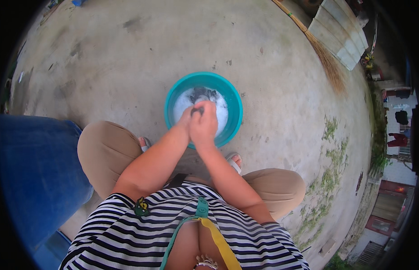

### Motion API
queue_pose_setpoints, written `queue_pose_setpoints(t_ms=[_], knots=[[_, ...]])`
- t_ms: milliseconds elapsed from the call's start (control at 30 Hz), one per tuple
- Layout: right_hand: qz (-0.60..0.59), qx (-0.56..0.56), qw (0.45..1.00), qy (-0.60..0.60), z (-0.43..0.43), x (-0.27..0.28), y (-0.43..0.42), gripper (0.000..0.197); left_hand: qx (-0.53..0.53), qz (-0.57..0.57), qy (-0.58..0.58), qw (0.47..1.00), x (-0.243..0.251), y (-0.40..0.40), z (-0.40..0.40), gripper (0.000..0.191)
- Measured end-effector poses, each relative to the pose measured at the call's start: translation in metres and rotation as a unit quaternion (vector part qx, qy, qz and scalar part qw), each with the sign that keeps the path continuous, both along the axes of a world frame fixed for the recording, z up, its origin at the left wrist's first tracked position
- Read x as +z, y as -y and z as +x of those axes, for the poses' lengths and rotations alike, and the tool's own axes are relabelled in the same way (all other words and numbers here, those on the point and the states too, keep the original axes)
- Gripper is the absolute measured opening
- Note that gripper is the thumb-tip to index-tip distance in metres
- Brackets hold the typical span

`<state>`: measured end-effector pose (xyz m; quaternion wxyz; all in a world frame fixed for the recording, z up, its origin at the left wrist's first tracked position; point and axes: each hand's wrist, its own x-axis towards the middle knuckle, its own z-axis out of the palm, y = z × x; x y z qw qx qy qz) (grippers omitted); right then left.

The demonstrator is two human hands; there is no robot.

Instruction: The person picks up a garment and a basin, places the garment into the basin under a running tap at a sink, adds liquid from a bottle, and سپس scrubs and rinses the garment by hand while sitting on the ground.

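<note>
A round teal plastic basin (237,108) stands on the concrete ground before me, holding water with white suds (222,116). Dark wet cloth (203,91) lies in the suds at its far side. Over the near half of the basin my two hands are pressed together, closed around a dark part of the cloth that shows between the fingers. My left hand (186,116) is at the left of the picture's pair only as a wrist and partly hidden fingers if the arms cross; the other, my right hand (204,123), is beside it.
A large blue plastic barrel (37,168) stands close at the left. At the upper right a straw broom (319,47) lies beside a corrugated sheet (341,33). Low green weeds (331,168) grow at the right. My sandalled feet are just nearer than the basin.
</note>
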<state>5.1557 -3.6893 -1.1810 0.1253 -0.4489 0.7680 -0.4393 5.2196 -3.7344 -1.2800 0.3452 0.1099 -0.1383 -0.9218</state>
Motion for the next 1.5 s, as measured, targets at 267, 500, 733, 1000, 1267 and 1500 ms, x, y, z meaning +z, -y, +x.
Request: queue_pose_setpoints(t_ms=[267, 500, 733, 1000, 1267, 1500], knots=[[0.078, -0.171, 0.982, 0.013, -0.095, -0.054, 0.006, 0.009, -0.021, 0.205, 0.214, 0.955, 0.066, -0.039, -0.047, 0.025], [-0.064, 0.039, 0.996, -0.041, 0.003, 0.002, -0.002, 0.005, -0.043, -0.018, 0.176, 0.983, -0.030, -0.014, -0.020, 0.021], [-0.036, -0.093, 0.993, 0.063, -0.065, -0.053, 0.004, 0.007, -0.024, 0.185, 0.156, 0.970, 0.049, -0.027, -0.042, 0.027], [-0.104, -0.087, 0.977, 0.161, -0.107, -0.069, 0.001, 0.011, -0.063, 0.195, 0.207, 0.957, 0.071, -0.032, -0.055, 0.025], [-0.046, 0.126, 0.965, 0.224, 0.019, -0.025, -0.009, 0.027, -0.012, 0.170, 0.003, 0.985, -0.021, 0.008, 0.001, 0.030], [-0.007, -0.092, 0.837, 0.540, -0.088, -0.044, 0.004, 0.034, -0.008, 0.174, 0.213, 0.961, 0.060, -0.035, -0.056, 0.036]])
